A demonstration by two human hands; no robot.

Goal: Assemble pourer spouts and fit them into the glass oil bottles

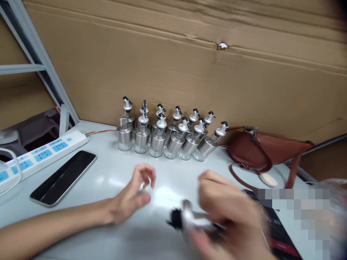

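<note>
My right hand, blurred by motion, is closed around a silver bottle pourer. The pourer's black ribbed stopper points left, toward my other hand. My left hand hovers over the table with fingers loosely curled and apart, holding nothing. Beyond both hands, several glass oil bottles with steel sleeves stand in two rows against the cardboard. Nearly all carry silver pourers with black flip levers. The front-left bottle shows a bare glass neck with no pourer on it.
A phone and a white power strip lie on the left of the grey table. At right are a brown leather bag, a white oval object and a lit dark screen, partly pixelated. A cardboard wall closes the back.
</note>
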